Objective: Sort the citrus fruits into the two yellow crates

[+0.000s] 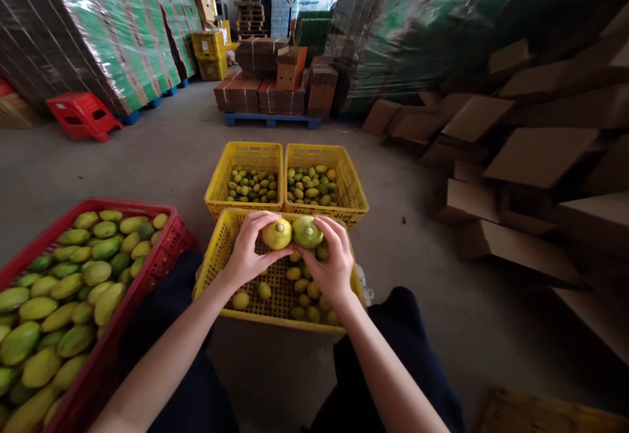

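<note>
Side by side above the near yellow crate (295, 325), my two hands each grip one lemon. My left hand (248, 249) is closed around a yellow lemon (276, 234), its knobbed end turned toward me. In my right hand (331, 263) is a greener lemon (307, 232), also end-on, so close to the other that they nearly touch. Loose lemons (302, 287) lie in the crate below, mostly at its right side, with a few on the left. The hands and held fruit hide part of the crate's far side.
Two more yellow crates (361, 187) with lemons stand just beyond. A red crate (164, 249) full of green-yellow lemons is at my left. Cardboard boxes (540, 158) pile up on the right. Farther off are a red stool (83, 115) and a blue pallet (270, 120) of flattened cartons.
</note>
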A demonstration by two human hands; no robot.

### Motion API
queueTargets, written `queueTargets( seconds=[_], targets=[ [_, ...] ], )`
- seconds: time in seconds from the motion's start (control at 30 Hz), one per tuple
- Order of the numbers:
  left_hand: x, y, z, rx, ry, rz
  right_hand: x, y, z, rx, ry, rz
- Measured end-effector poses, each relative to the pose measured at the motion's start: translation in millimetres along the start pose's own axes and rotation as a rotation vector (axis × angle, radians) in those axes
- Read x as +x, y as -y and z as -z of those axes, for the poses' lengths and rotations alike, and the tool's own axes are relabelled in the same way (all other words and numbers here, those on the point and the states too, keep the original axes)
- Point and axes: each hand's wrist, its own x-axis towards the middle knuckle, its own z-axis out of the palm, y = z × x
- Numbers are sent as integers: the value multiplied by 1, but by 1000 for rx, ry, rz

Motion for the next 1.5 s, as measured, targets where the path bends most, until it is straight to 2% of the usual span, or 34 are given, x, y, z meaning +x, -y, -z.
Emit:
queueTargets(
  seconds=[0.07,0.17,0.27,0.37,0.53,0.7,0.87,0.97,1.1,1.2,1.3,1.5],
  targets=[
    [3,2,2,-17,19,14,2,0,1,128,20,-137],
    [10,9,6,-122,96,74,7,-1,1,489,127,-434],
    [17,15,9,-281,122,251,10,-6,-1,769,197,-701],
    [20,20,9,-359,123,415,10,-10,-5,845,140,-827],
    [20,22,6,-515,105,502,10,-11,-9,913,94,-886],
    [19,23,3,-728,41,646,13,-7,-13,1124,29,-979],
    [17,30,0,-802,-31,634,8,-11,-25,1147,-40,-1112],
    [17,32,-3,-878,-98,677,4,-12,-32,1151,-87,-1173],
    [18,34,-6,-937,-190,735,2,-13,-37,1112,-23,-1149],
    [19,35,-6,-965,-228,722,1,-14,-38,1062,-33,-1135],
    [20,33,-5,-960,-238,687,1,-15,-37,1062,-41,-1144],
    [20,29,-3,-886,-201,652,2,-17,-33,1135,33,-1115]
  ],
)
